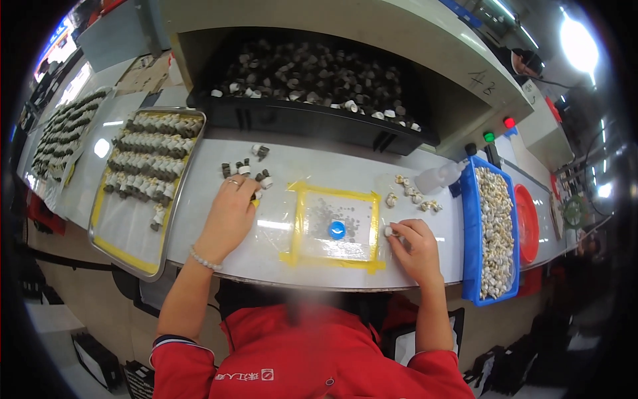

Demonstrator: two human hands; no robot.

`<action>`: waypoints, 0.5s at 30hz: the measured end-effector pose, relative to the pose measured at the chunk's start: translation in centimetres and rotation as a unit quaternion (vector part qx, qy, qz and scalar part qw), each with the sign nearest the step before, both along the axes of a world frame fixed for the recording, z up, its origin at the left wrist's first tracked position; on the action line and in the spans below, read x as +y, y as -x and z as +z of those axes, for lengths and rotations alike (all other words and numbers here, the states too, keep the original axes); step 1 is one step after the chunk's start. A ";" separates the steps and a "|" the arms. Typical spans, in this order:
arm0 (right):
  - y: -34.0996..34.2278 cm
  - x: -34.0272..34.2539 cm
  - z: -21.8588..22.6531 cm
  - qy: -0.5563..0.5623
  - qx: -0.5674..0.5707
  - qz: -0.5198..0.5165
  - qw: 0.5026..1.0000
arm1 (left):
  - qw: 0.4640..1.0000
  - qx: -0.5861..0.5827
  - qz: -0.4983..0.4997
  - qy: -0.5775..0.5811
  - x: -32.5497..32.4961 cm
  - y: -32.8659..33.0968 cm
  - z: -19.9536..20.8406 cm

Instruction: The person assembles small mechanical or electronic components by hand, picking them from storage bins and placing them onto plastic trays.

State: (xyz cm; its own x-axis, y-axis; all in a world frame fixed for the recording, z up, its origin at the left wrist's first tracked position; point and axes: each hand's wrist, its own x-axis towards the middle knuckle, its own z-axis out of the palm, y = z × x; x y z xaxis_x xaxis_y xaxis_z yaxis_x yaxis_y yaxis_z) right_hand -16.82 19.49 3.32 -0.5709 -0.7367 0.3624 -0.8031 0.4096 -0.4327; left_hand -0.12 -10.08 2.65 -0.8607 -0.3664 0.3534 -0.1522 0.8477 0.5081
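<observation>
The two hands are well apart over the pale surface (pixel 279 163). The right hand (pixel 415 246) has thumb and fingertips closed on a small white piece (pixel 389 231), just right of a rectangle of yellow tape (pixel 300 226) in the middle. Inside the tape, among scattered grey spots, lies a blue disc (pixel 337 230). The left hand (pixel 232 211), with a ring and a beaded bracelet (pixel 203 259), reaches in from the near side to the left of the tape, its fingertips at a few dark-and-white pieces (pixel 264 179); whether it grips one I cannot tell.

On the left, a metal tray (pixel 163 261) edged inside with yellow carries rows of similar pieces, its near part bare. On the far side, a long black bin (pixel 286 116) holds a heap of them. To the right, beyond the right hand, loose cream-and-white pieces (pixel 412 193) lie near a translucent bottle (pixel 438 177), and farther right a blue bin (pixel 472 246) full of pale pieces stands beside a red basin (pixel 528 223)
</observation>
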 end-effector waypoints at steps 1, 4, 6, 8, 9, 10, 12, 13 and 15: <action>0.0 -0.1 -0.1 0.003 -0.022 0.015 1.000 | 1.000 0.001 -0.007 -0.002 0.3 0.0 0.2; -0.7 -2.1 0.7 0.013 -0.030 0.071 0.997 | 0.991 -0.010 0.011 -0.131 1.4 -0.6 0.6; -1.4 -3.9 1.7 0.020 -0.032 0.116 0.992 | 0.964 0.070 -0.003 -0.256 2.7 -0.9 0.8; -1.8 -5.5 2.5 -0.070 -0.036 0.125 0.989 | 0.931 0.093 -0.021 -0.352 3.8 -1.4 -0.1; -1.9 -5.9 2.5 -0.071 -0.036 0.126 0.989 | 0.888 0.115 -0.039 -0.443 4.4 -1.7 -0.6; -1.9 -6.3 2.5 -0.061 -0.026 0.142 0.988 | 0.853 0.135 -0.052 -0.502 5.0 -1.8 -0.9; -1.8 -6.9 2.4 -0.053 -0.015 0.159 0.986 | 0.803 0.134 -0.056 -0.579 5.9 -2.2 -1.4; -1.8 -7.1 2.4 -0.059 -0.026 0.167 0.984 | 0.747 0.131 -0.062 -0.649 6.3 -2.3 -1.5; -1.7 -7.2 2.2 -0.067 -0.037 0.175 0.982 | 0.724 0.120 -0.067 -0.676 7.0 -2.3 -1.3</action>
State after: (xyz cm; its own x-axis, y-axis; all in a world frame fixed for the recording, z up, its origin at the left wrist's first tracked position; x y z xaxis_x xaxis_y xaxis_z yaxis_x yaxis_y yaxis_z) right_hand -15.11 12.26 5.47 -0.2963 -0.9301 0.2170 -0.8733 0.1718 -0.4558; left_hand 2.16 -3.03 1.38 -0.8937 -0.4363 -0.1048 0.1157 -0.4497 0.8857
